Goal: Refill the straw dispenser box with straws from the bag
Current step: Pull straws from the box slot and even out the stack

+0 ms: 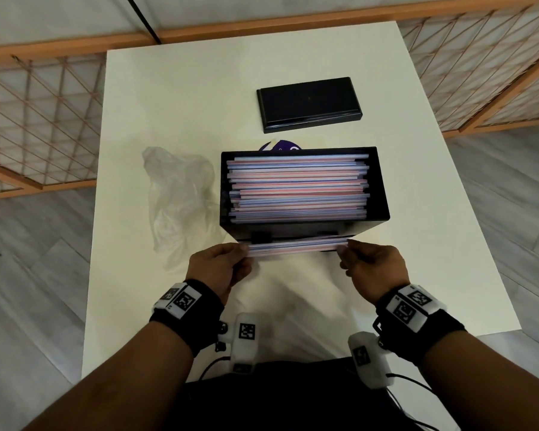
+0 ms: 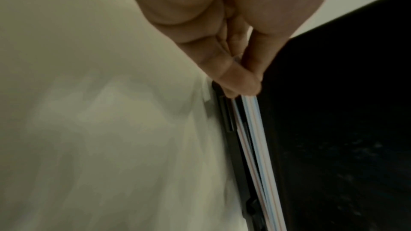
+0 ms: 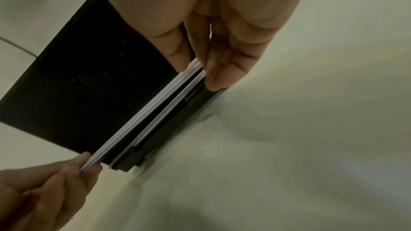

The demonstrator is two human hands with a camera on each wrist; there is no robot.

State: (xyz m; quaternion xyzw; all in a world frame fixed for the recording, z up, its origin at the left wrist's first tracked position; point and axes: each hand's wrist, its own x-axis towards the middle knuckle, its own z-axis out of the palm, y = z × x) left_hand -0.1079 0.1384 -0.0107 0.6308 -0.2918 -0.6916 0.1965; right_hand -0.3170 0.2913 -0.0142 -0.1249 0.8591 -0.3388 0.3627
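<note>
Left hand (image 1: 218, 269) and right hand (image 1: 372, 270) each pinch one end of a small straw bundle (image 1: 296, 246), held level against the front base of the dispenser box (image 1: 383, 194). Box is open-topped, full of straws. Empty bag (image 1: 178, 194) lies just left of the box; lid (image 1: 308, 104) lies beyond.

Lighting the table (image 1: 175, 98) softly and evenly in the head view, casting faint shadows near the hands. Bending the screen (image 1: 38, 119) at the edges. Showing both wrist views dim, greenish, smeared by blur.
</note>
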